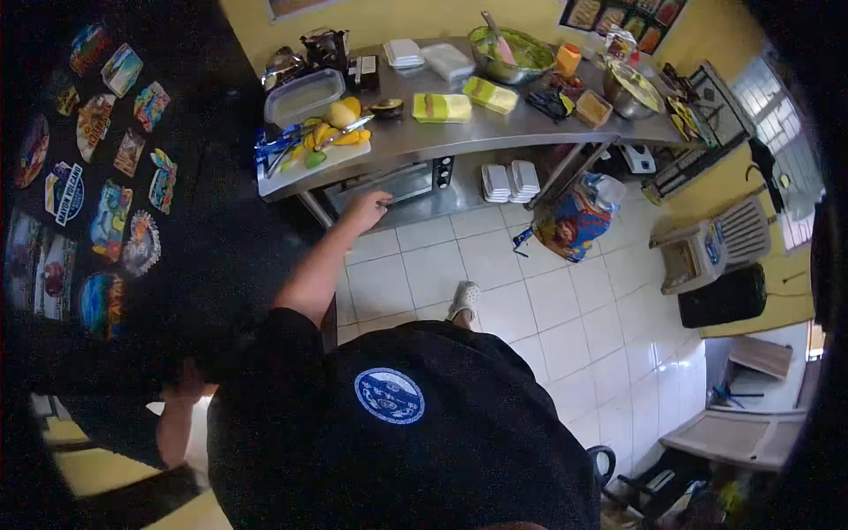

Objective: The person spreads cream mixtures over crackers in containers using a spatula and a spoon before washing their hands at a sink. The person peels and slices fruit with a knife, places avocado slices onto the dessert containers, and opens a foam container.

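My left hand [365,212] is stretched forward, palm down, before the lower shelf of the steel worktable [495,140]. Its fingers are loosely bent with a small gap at the thumb, and I see nothing held in them. A toaster oven [408,184] on that shelf is nearest to it; whether they touch I cannot tell. On the table above lie yellow mangoes and a knife [340,132] on a white cutting board [346,159], with an avocado half [387,109] beside it. My right hand is not in view. A dim hand [183,386] shows at lower left; whose, or a reflection, is unclear.
A black fridge [208,177] with several magnets stands at the left. On the table are a bowl of green mixture [521,66] and yellow-green packs [442,108]. Foam boxes [511,181] sit underneath. A filled bag [579,216] and white chairs [711,243] stand right.
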The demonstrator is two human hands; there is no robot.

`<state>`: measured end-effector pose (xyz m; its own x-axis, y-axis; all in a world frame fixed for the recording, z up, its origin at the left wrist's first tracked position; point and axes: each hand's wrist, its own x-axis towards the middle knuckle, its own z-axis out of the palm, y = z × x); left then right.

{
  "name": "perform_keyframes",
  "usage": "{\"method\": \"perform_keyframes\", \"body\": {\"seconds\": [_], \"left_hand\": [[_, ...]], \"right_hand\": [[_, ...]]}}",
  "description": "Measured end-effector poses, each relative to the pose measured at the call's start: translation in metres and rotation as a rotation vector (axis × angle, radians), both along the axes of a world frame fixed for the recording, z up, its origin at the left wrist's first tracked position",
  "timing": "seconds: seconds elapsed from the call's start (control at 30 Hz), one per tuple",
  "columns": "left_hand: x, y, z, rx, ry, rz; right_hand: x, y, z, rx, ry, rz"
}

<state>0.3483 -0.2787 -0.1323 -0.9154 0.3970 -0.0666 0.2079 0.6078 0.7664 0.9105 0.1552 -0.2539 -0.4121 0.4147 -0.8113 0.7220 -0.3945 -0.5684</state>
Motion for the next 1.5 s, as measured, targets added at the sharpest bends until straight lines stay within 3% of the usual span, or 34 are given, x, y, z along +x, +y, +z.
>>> {"method": "perform_keyframes", "body": {"seconds": [0.03, 0.1, 0.17, 0.2, 0.27, 0.3, 0.33, 0.37, 0.4, 0.47, 0.5, 0.53, 0.57, 0.6, 0.63, 0.7, 0.8, 0.93, 1.0, 1.03, 1.1, 1.13, 1.2, 1.23, 1.3, 1.33, 1.4, 1.5], "left_hand": [[-0.014, 0.007, 0.023, -0.053, 0.038, 0.044], [-0.04, 0.01, 0.042, -0.12, 0.053, 0.131], [-0.071, 0.0, 0.048, -0.283, 0.371, 0.225], [-0.087, -0.007, 0.049, -0.296, 0.368, 0.258], [-0.11, -0.026, 0.044, -0.444, 0.716, 0.326], [-0.116, -0.029, 0.049, -0.464, 0.699, 0.347], [-0.117, -0.03, 0.057, -0.523, 0.662, 0.403], [-0.12, -0.03, 0.064, -0.579, 0.629, 0.459], [-0.127, -0.031, 0.061, -0.635, 0.579, 0.507], [-0.135, -0.031, 0.071, -0.649, 0.489, 0.504], [-0.139, -0.031, 0.071, -0.653, 0.411, 0.483], [-0.148, -0.032, 0.062, -0.657, 0.398, 0.502], [-0.159, -0.036, 0.049, -0.568, 0.4, 0.548], [-0.162, -0.038, 0.039, -0.482, 0.398, 0.59], [-0.163, -0.038, 0.034, -0.49, 0.385, 0.602], [-0.175, -0.035, 0.028, -0.749, 0.569, 0.526], [-0.177, -0.034, 0.045, -0.772, 0.443, 0.495], [-0.16, -0.082, 0.063, -0.619, 0.602, 0.425], [-0.141, -0.118, 0.066, -0.287, 0.624, 0.63], [-0.129, -0.135, 0.062, -0.288, 0.615, 0.63], [-0.108, -0.163, 0.036, -0.04, 0.445, 0.943], [-0.101, -0.17, 0.017, -0.036, 0.436, 0.949], [-0.085, -0.18, -0.021, 0.467, 0.14, 0.988], [-0.077, -0.182, -0.031, 0.472, 0.13, 0.998], [-0.061, -0.171, -0.029, -0.018, 0.23, 0.792], [-0.058, -0.166, -0.024, -0.015, 0.219, 0.799], [-0.06, -0.155, 0.01, -0.269, 0.309, 0.673], [-0.062, -0.147, 0.029, -0.311, 0.187, 0.64]], "right_hand": [[-0.03, 0.026, -0.006, -0.047, -0.047, 0.012], [-0.039, 0.125, -0.117, -0.142, -0.164, 0.043], [-0.116, 0.139, -0.034, -0.099, 0.508, -0.096], [-0.174, 0.163, -0.033, -0.115, 0.507, -0.063], [-0.282, 0.218, -0.042, 0.393, 0.308, 0.381], [-0.333, 0.229, -0.044, 0.647, 0.199, 0.601], [-0.384, 0.214, 0.002, 0.667, 0.262, 0.64], [-0.426, 0.236, -0.024, 0.964, 0.518, 0.95], [-0.473, 0.217, 0.001, 0.699, 0.483, 0.813], [-0.569, 0.194, -0.017, 1.28, 1.006, 0.929], [-0.586, 0.158, 0.042, 0.788, 0.691, 1.073], [-0.604, 0.102, 0.107, 0.94, 0.729, 1.041], [-0.621, 0.058, 0.151, 0.757, 0.647, 1.073], [-0.639, 0.032, 0.144, 0.861, 0.739, 1.115], [-0.647, 0.001, 0.155, 0.692, 0.831, 1.107], [-0.659, -0.049, 0.172, 0.518, 0.914, 1.216], [-0.67, -0.105, 0.191, 0.498, 0.927, 1.303], [-0.696, -0.158, 0.199, 0.424, 0.911, 1.437], [-0.718, -0.188, 0.195, 0.449, 1.029, 1.471], [-0.728, -0.207, 0.192, 0.443, 1.022, 1.474], [-0.744, -0.254, 0.192, 0.44, 0.993, 1.514], [-0.75, -0.277, 0.192, 0.44, 0.985, 1.523], [-0.757, -0.327, 0.189, 0.548, 0.975, 1.607], [-0.762, -0.348, 0.183, 0.544, 0.965, 1.62], [-0.766, -0.385, 0.166, 0.632, 1.017, 1.652], [-0.768, -0.398, 0.162, 0.627, 1.009, 1.664], [-0.772, -0.42, 0.163, 0.721, 1.047, 1.679], [-0.775, -0.431, 0.157, 0.837, 1.006, 1.785]]}}
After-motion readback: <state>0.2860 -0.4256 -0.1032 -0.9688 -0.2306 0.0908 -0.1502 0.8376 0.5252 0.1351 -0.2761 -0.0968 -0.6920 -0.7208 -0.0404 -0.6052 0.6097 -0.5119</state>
